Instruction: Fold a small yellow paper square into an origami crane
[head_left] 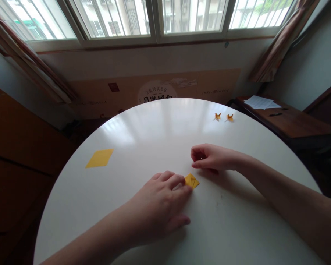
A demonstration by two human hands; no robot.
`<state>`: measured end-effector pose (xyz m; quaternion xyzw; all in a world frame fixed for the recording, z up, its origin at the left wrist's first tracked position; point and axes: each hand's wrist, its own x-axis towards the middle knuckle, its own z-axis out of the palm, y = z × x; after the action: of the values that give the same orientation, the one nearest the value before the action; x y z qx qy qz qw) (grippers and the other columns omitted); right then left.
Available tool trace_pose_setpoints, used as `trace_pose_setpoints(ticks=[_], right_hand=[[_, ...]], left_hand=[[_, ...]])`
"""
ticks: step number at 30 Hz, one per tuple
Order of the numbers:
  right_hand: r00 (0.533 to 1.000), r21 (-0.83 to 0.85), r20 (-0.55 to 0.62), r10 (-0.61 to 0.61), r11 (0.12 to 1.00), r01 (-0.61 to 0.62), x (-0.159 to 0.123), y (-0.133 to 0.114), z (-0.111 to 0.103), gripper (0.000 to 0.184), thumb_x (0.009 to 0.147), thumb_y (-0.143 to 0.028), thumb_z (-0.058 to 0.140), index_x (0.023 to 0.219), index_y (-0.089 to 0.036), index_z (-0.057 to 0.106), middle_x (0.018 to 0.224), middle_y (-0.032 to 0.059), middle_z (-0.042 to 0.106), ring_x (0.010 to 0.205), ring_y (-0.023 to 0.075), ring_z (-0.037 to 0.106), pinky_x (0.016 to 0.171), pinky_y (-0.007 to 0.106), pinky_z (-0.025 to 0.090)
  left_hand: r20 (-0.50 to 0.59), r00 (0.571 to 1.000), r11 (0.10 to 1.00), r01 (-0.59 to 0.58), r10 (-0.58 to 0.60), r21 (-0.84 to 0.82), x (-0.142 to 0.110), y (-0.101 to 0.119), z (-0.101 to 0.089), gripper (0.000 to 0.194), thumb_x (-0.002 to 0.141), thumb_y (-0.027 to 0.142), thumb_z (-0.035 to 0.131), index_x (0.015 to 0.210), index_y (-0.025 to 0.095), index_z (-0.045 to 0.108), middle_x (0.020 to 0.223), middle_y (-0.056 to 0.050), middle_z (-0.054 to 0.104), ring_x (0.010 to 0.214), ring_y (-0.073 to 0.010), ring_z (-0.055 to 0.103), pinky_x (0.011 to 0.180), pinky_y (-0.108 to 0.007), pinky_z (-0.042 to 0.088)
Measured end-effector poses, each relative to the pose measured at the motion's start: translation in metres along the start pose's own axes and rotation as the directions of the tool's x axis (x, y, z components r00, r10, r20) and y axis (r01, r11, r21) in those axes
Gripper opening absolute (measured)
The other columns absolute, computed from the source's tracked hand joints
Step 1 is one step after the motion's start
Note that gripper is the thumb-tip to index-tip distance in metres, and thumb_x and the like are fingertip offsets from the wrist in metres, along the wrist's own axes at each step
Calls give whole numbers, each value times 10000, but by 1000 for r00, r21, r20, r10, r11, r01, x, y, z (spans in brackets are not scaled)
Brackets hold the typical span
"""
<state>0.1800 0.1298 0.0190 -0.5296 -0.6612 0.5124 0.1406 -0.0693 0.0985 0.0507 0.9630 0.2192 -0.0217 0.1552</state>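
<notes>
A small folded piece of yellow paper point(192, 181) lies on the white round table, its folded flaps facing up. The fingertips of my left hand point(165, 200) hold its left corner down against the tabletop, while the thumb sticks out to the side. My right hand point(209, 157) rests just beyond the paper and to the right, apart from it. Its fingers are curled in towards the thumb, and nothing shows in them. Farther left lies a flat yellow paper sheet point(100, 158), seen as a diamond.
Two small folded orange-yellow paper birds, one point(217, 116) beside the other point(230, 117), stand near the far right edge of the round table point(154, 125). A brown wooden desk point(298, 121) with white papers point(262, 102) stands at right. Windows and curtains are behind.
</notes>
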Motion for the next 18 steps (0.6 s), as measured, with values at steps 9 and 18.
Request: trace_pose_setpoints(ticks=[9, 18], right_hand=[[991, 162, -106, 76, 985, -58, 3, -7, -1, 111, 908, -292, 594, 923, -188, 558, 600, -50, 563, 393, 81, 522, 325, 163, 352], [991, 184, -126, 51, 983, -27, 9, 6, -2, 175, 906, -359, 619, 950, -195, 578, 612, -44, 582, 393, 90, 527, 328, 178, 366]], left_hand=[[-105, 994, 997, 41, -34, 69, 2, 3, 14, 420, 891, 393, 632, 1269, 221, 571, 1175, -93, 636, 1079, -299, 565, 955, -476, 475], [-176, 978, 989, -91, 110, 114, 11, -21, 27, 441, 911, 354, 589, 1315, 183, 546, 1353, -98, 600, 1253, -293, 523, 1080, -464, 398]])
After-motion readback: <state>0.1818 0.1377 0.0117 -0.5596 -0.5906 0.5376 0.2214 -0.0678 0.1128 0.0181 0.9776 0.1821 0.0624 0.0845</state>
